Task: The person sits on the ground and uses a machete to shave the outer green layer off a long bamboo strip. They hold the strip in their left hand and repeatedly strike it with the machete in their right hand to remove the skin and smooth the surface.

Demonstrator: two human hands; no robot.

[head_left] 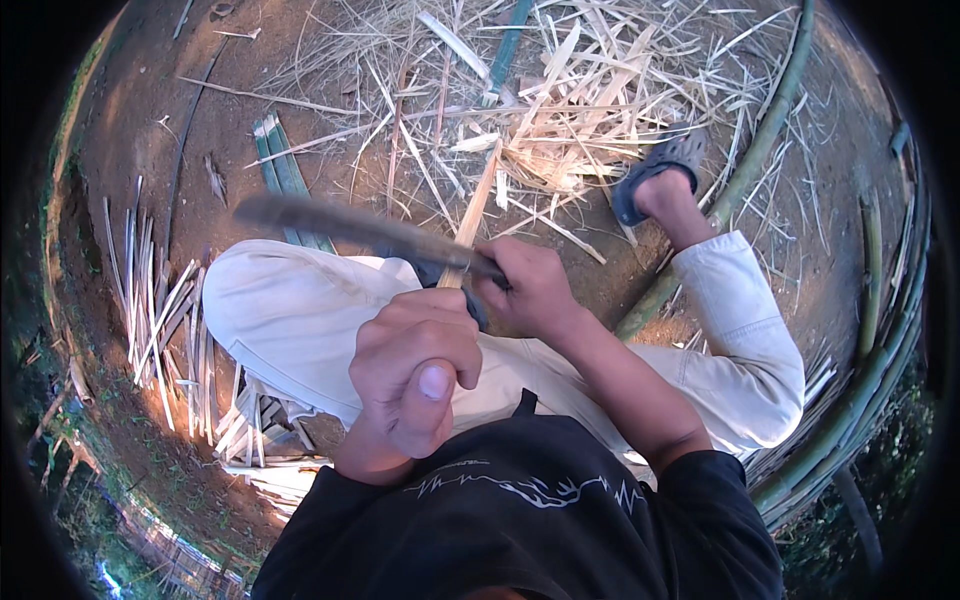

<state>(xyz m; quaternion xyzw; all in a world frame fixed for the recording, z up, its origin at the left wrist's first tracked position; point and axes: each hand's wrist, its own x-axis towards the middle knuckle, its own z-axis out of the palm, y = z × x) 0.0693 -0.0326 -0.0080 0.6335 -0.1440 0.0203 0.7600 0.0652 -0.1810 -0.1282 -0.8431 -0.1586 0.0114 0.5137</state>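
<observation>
**Bamboo strip under the knife**

Left hand (pixel 415 365): fist clamped on near end of strip (pixel 474 215), above the lap. Right hand (pixel 530 285): fingers wrapped round handle of knife (pixel 350 228), blade blurred, lying across the strip. Strip points toward shavings (pixel 560 110) on ground. Sandal (pixel 655 170) beside a pole (pixel 750 160).

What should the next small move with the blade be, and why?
Probably push the long knife further along the bamboo strip, away from the body. The right hand has its grip on the knife handle, with the blade lying across the strip; the left hand holds the strip's near end in a fist. Shavings lie ahead.
</observation>
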